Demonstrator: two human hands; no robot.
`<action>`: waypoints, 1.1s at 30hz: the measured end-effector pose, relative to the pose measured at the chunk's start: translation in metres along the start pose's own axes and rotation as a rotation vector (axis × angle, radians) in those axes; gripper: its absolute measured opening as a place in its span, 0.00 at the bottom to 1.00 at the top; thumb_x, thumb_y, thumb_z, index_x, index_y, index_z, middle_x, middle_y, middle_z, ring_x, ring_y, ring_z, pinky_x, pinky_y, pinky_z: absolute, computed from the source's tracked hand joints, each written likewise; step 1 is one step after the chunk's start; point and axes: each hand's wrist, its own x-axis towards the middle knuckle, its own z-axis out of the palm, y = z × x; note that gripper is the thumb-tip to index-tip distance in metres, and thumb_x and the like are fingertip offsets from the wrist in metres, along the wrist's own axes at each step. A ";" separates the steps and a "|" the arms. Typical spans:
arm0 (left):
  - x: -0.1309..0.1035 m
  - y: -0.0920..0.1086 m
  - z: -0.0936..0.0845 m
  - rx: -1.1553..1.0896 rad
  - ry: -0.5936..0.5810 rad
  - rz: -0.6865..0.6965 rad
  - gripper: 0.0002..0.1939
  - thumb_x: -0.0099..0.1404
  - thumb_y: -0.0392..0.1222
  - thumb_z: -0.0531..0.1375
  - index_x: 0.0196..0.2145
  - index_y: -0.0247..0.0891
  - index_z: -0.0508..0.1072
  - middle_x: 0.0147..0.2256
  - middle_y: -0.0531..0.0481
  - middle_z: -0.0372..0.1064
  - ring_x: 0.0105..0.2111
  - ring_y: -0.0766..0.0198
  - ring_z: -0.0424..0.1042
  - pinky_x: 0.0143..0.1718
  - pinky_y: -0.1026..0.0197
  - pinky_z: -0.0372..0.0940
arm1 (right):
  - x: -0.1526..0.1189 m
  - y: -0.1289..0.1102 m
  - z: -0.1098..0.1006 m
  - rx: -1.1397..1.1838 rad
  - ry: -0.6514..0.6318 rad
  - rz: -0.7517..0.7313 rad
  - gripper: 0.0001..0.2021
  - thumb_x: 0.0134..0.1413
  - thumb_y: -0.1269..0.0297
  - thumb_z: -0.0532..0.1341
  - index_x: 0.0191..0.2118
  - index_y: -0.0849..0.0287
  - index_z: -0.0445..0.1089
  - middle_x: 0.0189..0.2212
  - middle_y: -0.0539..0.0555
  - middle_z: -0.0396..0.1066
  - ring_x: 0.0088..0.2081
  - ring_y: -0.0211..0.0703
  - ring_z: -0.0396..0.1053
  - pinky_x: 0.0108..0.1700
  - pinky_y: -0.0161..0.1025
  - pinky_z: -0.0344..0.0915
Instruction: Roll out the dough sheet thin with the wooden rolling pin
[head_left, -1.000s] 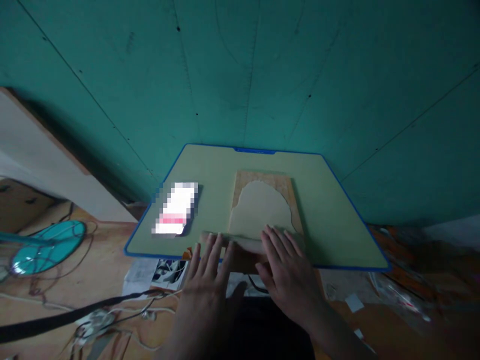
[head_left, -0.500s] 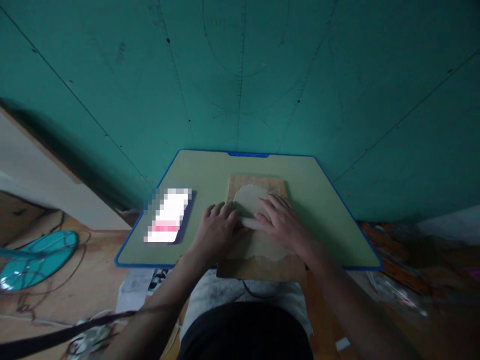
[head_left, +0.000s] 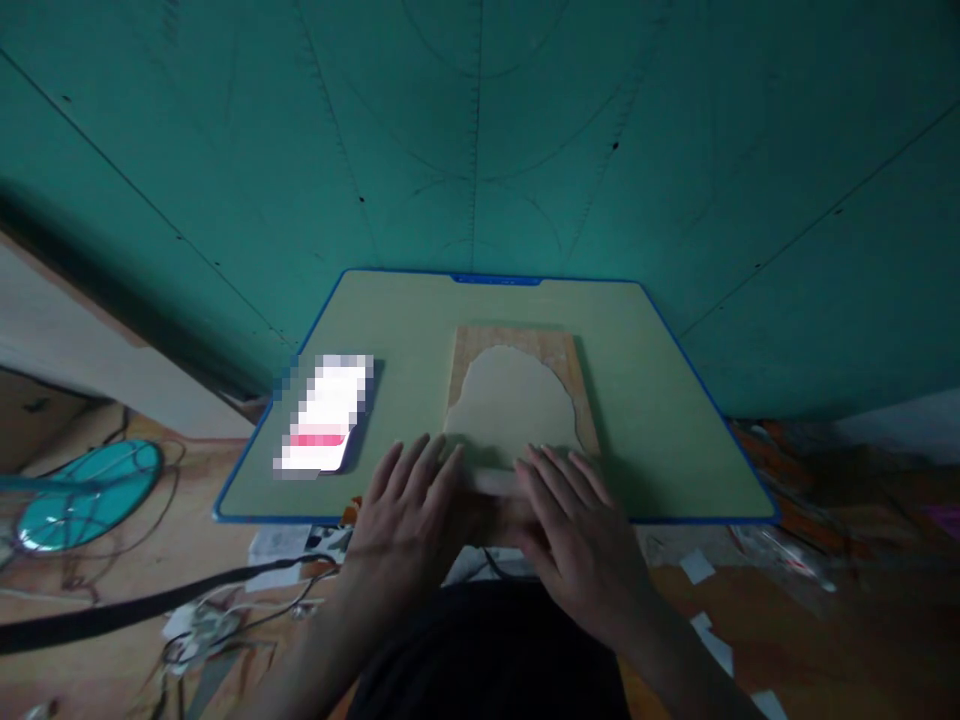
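Note:
A sheet of dough (head_left: 514,395) with an uneven edge lies flat on a wooden board (head_left: 480,338). Across the near part of the dough runs a pale rolling pin (head_left: 491,482), its ends hidden under my hands. My left hand (head_left: 412,500) is over the pin's left end, fingers pointing forward. Over the right end lies my right hand (head_left: 574,520), its fingers likewise forward and slightly bent. Both hands bear on the pin near the board's front edge.
The board sits on a small table (head_left: 645,380) with a blue rim, against a green wall (head_left: 480,130). A phone (head_left: 322,415) with a lit, blurred screen lies on its left. Cables (head_left: 202,630) and a turquoise round base (head_left: 90,495) are on the floor to the left.
Both hands and the rolling pin have come toward my body, from the middle of the dough to its near end. More of the dough's far part shows. The view has shifted slightly.

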 end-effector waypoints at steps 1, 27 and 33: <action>0.009 -0.004 0.003 0.021 -0.011 0.019 0.22 0.73 0.44 0.54 0.61 0.33 0.64 0.59 0.34 0.68 0.60 0.43 0.65 0.61 0.38 0.60 | 0.006 0.004 0.001 -0.005 -0.008 -0.001 0.22 0.69 0.60 0.53 0.63 0.63 0.66 0.63 0.62 0.67 0.65 0.53 0.61 0.67 0.55 0.56; 0.037 0.006 0.023 0.062 -0.037 0.064 0.26 0.73 0.52 0.55 0.61 0.34 0.66 0.61 0.34 0.66 0.62 0.40 0.63 0.58 0.37 0.61 | 0.025 0.041 0.005 -0.079 0.050 0.106 0.22 0.69 0.55 0.53 0.61 0.61 0.68 0.61 0.62 0.69 0.62 0.56 0.63 0.66 0.57 0.54; 0.075 -0.002 0.024 0.056 -0.087 -0.030 0.21 0.73 0.54 0.55 0.50 0.34 0.74 0.58 0.33 0.69 0.58 0.42 0.68 0.57 0.39 0.64 | 0.072 0.063 0.006 -0.055 0.042 0.188 0.20 0.70 0.57 0.51 0.56 0.60 0.72 0.55 0.61 0.73 0.53 0.54 0.70 0.54 0.50 0.66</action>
